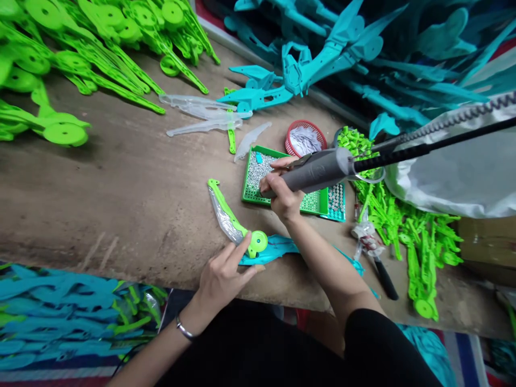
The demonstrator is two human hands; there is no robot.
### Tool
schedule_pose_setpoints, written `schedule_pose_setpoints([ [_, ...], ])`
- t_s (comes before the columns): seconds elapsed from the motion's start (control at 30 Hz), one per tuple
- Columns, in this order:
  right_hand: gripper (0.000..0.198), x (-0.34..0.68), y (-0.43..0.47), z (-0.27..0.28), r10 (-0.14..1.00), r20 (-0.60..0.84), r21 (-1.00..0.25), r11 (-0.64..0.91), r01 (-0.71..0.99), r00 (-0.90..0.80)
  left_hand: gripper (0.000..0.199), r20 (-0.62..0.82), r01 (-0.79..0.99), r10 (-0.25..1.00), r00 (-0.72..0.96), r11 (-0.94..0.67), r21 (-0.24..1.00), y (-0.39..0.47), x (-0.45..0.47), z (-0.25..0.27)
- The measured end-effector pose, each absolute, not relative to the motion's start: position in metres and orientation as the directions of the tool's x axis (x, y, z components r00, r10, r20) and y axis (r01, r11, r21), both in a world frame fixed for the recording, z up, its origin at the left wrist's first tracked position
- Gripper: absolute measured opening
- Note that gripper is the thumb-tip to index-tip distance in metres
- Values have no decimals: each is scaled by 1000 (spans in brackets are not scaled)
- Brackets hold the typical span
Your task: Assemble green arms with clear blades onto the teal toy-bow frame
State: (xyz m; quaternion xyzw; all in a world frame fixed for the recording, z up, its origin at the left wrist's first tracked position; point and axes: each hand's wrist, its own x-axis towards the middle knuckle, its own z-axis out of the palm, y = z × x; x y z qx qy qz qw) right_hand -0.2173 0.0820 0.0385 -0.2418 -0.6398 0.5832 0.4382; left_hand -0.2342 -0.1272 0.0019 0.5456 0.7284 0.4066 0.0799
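Observation:
My right hand (284, 188) is wrapped round a grey electric screwdriver (316, 171), whose tip reaches over a green tray (245, 189) of small silver screws (258, 174). Close to the table's front edge, my left hand (226, 271) grips a curved plastic part, bright green with a clear blade-like piece (224, 219) along it. Its round green end (258, 241) lies over a blue plastic part (282, 246). The index finger presses beside that round end, and the thumb stretches along the blue part. My right forearm hides some of the blue part.
Green parts (108, 54) pile up at the back left, blue parts (322, 64) at the back right. Clear pieces (205, 113), a red basket (288, 144) and more green parts (419, 242) surround the tray. A coiled cord (455, 118) crosses from the right.

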Motion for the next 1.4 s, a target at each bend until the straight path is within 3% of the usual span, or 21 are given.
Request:
schedule_pose_setpoints([
  [0.33,27,-215,81,54,800,289,-956,217,-195,-526,65,356,748,866,-351,32,663,-136,-231,2],
  [0.53,27,-234,48,75,745,344,-930,186,-317,-572,63,330,783,898,-293,27,621,-148,-222,3],
  [0.77,41,-281,24,60,662,292,-955,159,-252,-690,61,350,778,892,-287,3,629,-147,-223,-2],
  [0.9,38,-290,23,56,666,298,-952,161,-259,-684,59,353,770,892,-284,-8,638,-146,-224,-1],
  [1.03,36,-294,25,53,649,215,-976,108,-191,-729,58,363,764,885,-291,-14,646,-146,-224,-2],
  [1.3,24,-307,36,52,465,185,-968,240,-78,-865,59,346,752,887,-306,2,659,-146,-222,-3],
  [1.4,25,-307,38,52,463,203,-971,206,-118,-863,60,370,755,877,-308,-11,655,-145,-223,-3],
])
